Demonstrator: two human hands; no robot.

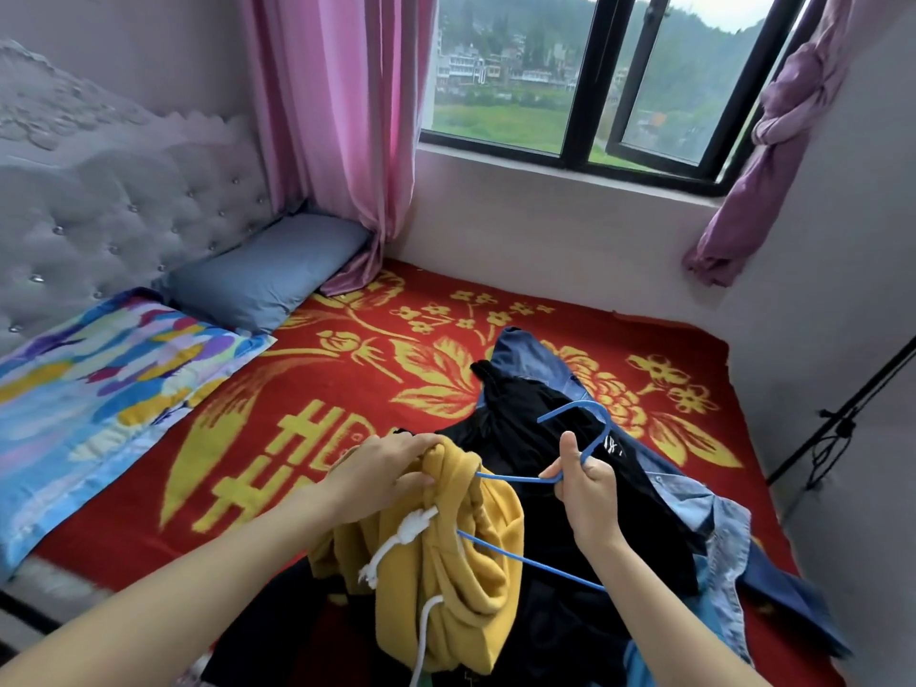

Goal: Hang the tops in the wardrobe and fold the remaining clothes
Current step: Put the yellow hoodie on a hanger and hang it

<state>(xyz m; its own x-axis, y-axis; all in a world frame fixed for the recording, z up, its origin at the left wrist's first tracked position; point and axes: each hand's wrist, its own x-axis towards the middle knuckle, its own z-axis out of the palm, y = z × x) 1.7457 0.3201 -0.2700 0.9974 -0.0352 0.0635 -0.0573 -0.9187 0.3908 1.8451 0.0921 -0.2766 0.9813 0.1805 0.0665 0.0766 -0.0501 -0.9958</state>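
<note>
A mustard-yellow hoodie (461, 577) with white drawstrings hangs bunched above the bed. My left hand (381, 473) grips its top edge. A thin blue wire hanger (525, 557) runs partly inside the hoodie. My right hand (582, 480) pinches the hanger just below its hook, which curves up over a pile of clothes. That pile holds a black garment (535, 438) and denim pieces (714, 518) lying on the red and gold blanket (347, 369).
A grey-blue pillow (267, 270) and a colourful pillow (99, 369) lie at the tufted headboard (99, 190) on the left. Pink curtains (337, 116) and a window (595, 81) are beyond the bed. A black stand (837, 428) leans at the right wall.
</note>
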